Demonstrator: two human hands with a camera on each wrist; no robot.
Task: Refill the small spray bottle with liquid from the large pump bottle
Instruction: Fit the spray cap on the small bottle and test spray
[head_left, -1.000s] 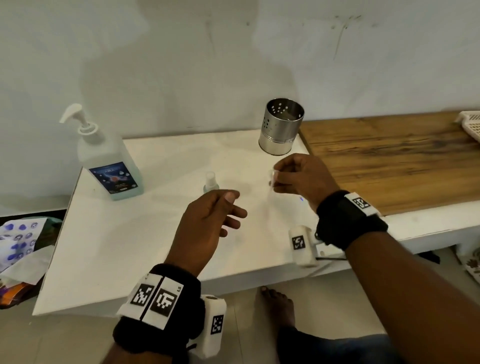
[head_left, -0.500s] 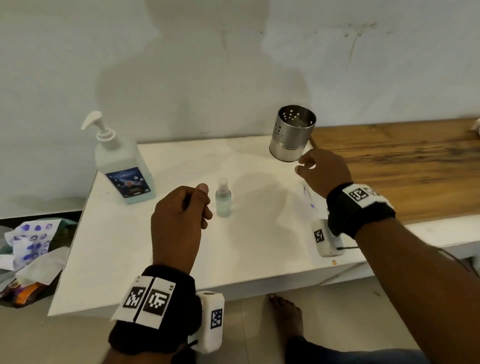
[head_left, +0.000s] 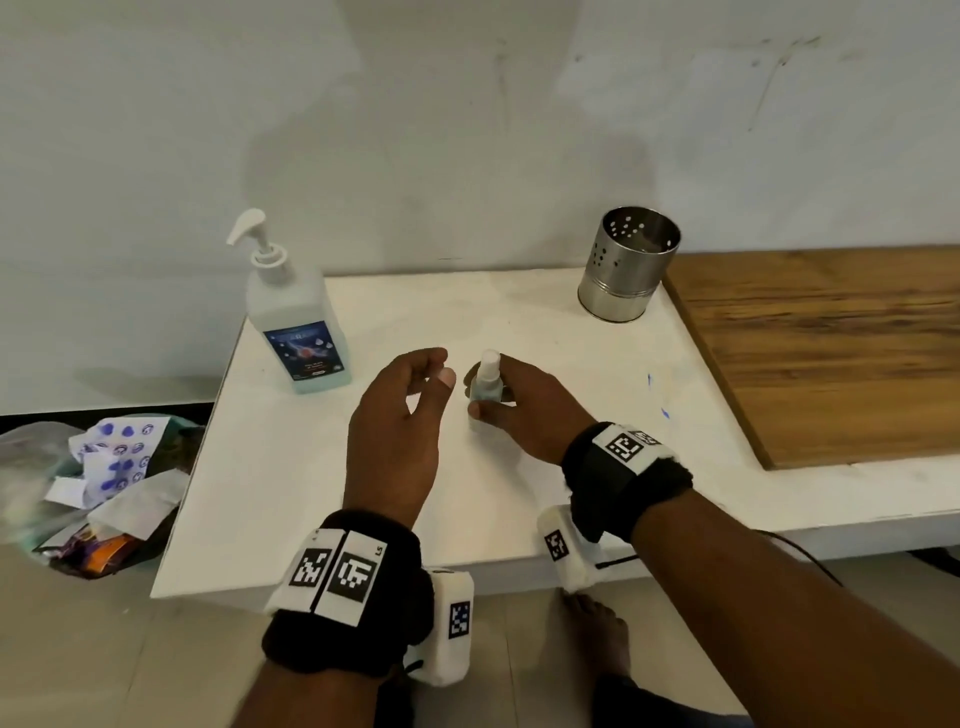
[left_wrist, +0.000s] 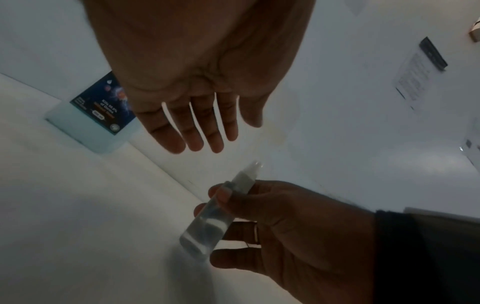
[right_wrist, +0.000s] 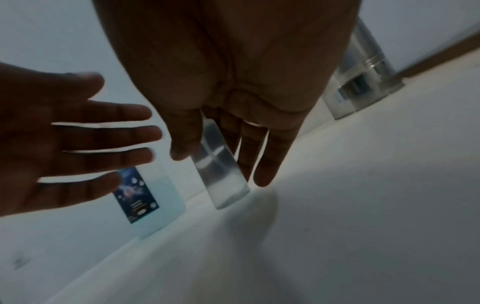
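The small clear spray bottle (head_left: 487, 384) with a white spray head is held between the thumb and fingers of my right hand (head_left: 519, 405), tilted and lifted just off the white table (head_left: 311, 467). The left wrist view shows the small spray bottle (left_wrist: 213, 218) pinched by the right hand (left_wrist: 285, 226). My left hand (head_left: 410, 405) hovers just left of it with fingers relaxed, holding nothing. The large pump bottle (head_left: 296, 322), pale blue with a dark label, stands upright at the table's back left. In the right wrist view the spray bottle (right_wrist: 221, 166) sits under my fingers (right_wrist: 270, 156).
A perforated steel cup (head_left: 628, 270) stands at the back, beside a wooden board (head_left: 831, 353) on the right. Crumpled bags and paper (head_left: 98, 483) lie on the floor left of the table. Blue marks (head_left: 657, 400) dot the table near my right wrist.
My right hand came back from near the steel cup and took hold of the spray bottle, lifting it. My left hand opened and moved right, close to the bottle.
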